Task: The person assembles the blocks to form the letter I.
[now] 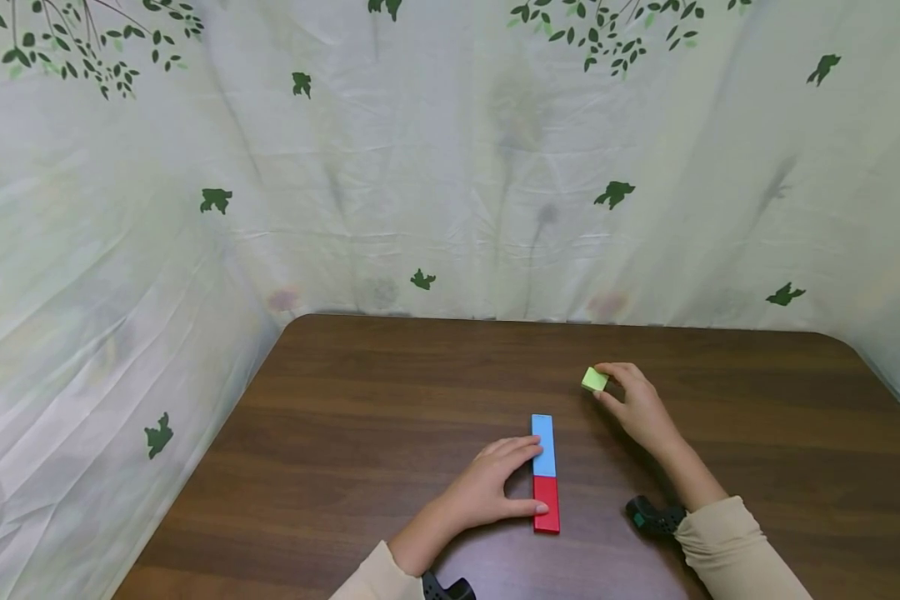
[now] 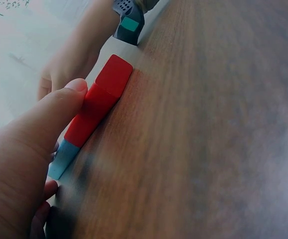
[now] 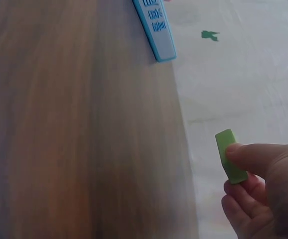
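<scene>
A blue block (image 1: 542, 442) and a red block (image 1: 546, 518) lie end to end in one line on the table, blue at the far end. My left hand (image 1: 487, 483) rests beside them, its fingertips touching the blue block and its thumb on the red one. In the left wrist view the thumb (image 2: 59, 107) touches the red block (image 2: 99, 99). My right hand (image 1: 641, 408) pinches a small light green block (image 1: 594, 380) between thumb and fingers, beyond and to the right of the line. Dark printed marks show on the blue block (image 3: 156, 30) in the right wrist view.
The brown wooden table (image 1: 390, 367) has rounded far corners. Behind it and along the left hangs a pale cloth (image 1: 420, 167) printed with green leaves. A black wrist device (image 1: 654, 515) sits on the right wrist, another (image 1: 450, 588) on the left.
</scene>
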A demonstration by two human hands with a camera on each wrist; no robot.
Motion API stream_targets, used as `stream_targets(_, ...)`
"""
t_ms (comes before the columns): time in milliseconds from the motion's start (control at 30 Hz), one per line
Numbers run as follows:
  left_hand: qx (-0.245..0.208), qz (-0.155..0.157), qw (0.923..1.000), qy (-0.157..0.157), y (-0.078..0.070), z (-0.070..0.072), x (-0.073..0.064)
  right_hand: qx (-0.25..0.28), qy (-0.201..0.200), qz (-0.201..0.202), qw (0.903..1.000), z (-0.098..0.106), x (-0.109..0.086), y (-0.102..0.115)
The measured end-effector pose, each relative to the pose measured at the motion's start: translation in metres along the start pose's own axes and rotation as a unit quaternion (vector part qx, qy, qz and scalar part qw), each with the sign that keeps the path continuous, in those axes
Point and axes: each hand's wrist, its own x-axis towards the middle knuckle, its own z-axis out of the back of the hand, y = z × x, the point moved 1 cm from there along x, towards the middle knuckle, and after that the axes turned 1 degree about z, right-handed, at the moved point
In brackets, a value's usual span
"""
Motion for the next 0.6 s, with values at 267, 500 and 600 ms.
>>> stream_targets(267,-0.007,0.008,0.9999,0.008,0.001,-0.002,0.0,0.009,0.016,0.009,0.9998,-0.014,0.008,0.008)
stream_targets(500,-0.009,0.013,0.9998,0.01,0.001,-0.001,0.0,0.016,0.038,0.025,0.9988,-0.023,0.012,0.014)
stream_targets(600,-0.011,0.013,0.9998,0.012,0.001,-0.001,0.0,0.017,0.049,0.029,0.9982,-0.026,0.013,0.016)
